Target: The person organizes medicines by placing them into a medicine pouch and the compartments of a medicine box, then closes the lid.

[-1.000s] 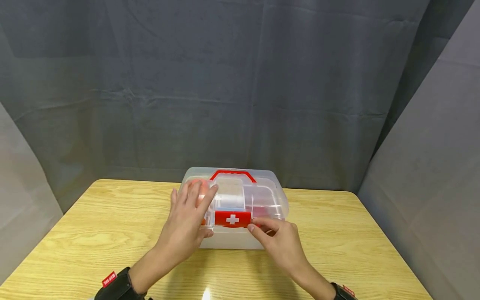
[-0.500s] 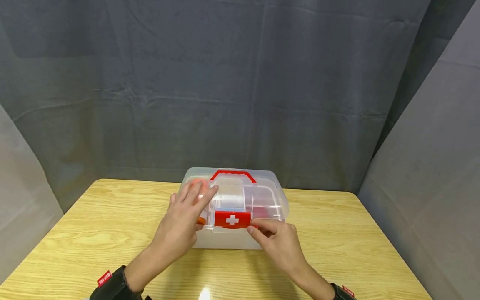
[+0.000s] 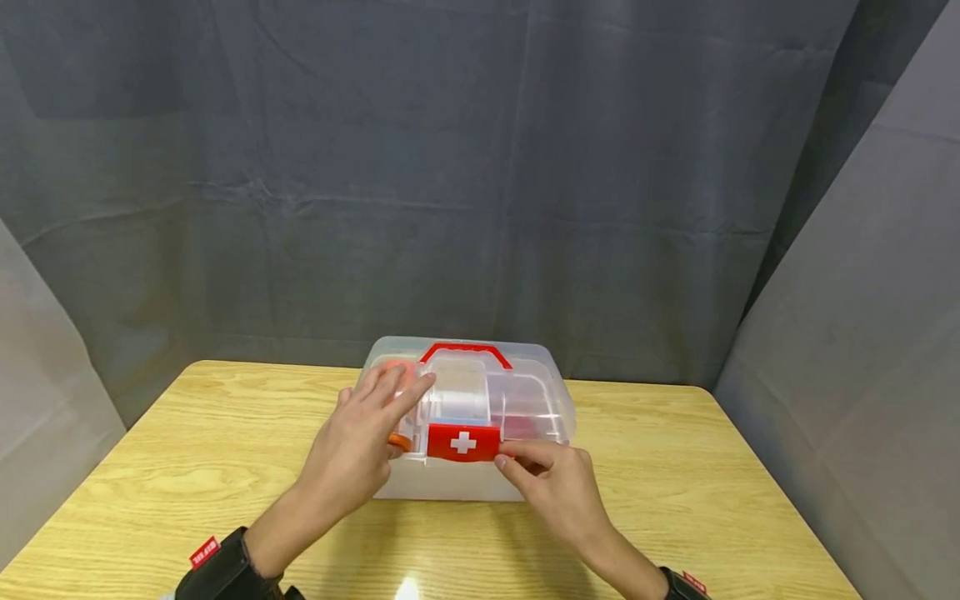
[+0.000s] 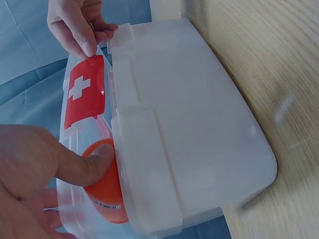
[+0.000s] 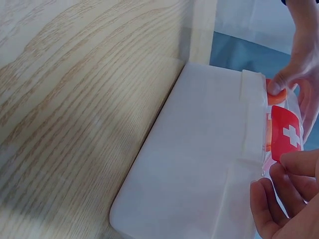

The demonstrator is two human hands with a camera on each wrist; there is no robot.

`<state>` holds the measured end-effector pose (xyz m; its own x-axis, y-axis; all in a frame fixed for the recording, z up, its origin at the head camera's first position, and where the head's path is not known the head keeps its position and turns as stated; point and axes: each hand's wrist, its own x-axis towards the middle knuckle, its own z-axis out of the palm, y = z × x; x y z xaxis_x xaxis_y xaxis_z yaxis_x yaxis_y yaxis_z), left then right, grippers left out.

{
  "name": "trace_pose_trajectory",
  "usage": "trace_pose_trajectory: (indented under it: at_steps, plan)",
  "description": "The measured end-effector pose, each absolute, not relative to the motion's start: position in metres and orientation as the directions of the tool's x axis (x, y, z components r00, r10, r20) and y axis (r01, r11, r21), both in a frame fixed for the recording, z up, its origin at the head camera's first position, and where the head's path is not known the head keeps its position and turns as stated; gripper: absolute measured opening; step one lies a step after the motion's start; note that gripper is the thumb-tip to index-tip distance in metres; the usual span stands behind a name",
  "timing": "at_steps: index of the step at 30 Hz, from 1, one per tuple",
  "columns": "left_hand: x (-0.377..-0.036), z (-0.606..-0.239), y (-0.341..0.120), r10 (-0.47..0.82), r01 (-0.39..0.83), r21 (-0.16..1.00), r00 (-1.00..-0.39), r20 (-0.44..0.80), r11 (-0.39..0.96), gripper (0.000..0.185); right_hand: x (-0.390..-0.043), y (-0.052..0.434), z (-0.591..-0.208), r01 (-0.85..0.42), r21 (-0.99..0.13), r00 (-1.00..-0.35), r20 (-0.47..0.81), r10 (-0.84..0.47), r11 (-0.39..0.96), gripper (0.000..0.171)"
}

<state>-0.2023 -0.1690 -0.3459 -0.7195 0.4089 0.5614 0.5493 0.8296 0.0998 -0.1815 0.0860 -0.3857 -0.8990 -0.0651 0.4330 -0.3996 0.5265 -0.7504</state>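
Note:
A first-aid box with a clear lid (image 3: 528, 387) and a milky white body (image 4: 184, 119) sits on the table. At its front is a red latch (image 3: 463, 442) with a white cross. My right hand (image 3: 558, 483) pinches the latch's right end between thumb and forefinger. My left hand (image 3: 356, 442) lies over the lid's left part, fingers fairly straight and spread. Its thumb presses on an orange rounded item (image 4: 110, 199) with a barcode strip, at the gap between lid and body. Behind the latch, a pale roll-like item (image 3: 461, 392) shows through the lid.
A red carrying handle (image 3: 465, 345) lies on top of the lid. The wooden table (image 3: 660, 500) extends around the box. A grey cloth backdrop (image 3: 450, 167) hangs behind, with pale panels (image 3: 862, 317) at the sides.
My left hand has shifted slightly left, and its thumb has moved from the box front to the orange item, which shows more now. The right hand stays on the latch.

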Motion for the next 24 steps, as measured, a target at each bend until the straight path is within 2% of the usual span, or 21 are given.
trace_pose_trajectory:
  at_steps: [14,24]
  plan:
    - [-0.205,-0.349,-0.171,0.365,0.522,0.114,-0.719,0.591,0.845,0.083,-0.180,0.084,-0.382,-0.373,-0.801,-0.918,0.390,-0.064,0.467,0.016]
    - [-0.203,-0.355,-0.171,0.360,0.516,0.106,-0.716,0.598,0.850,0.079,-0.179,0.083,-0.384,-0.363,-0.791,-0.922,0.381,-0.068,0.493,0.015]
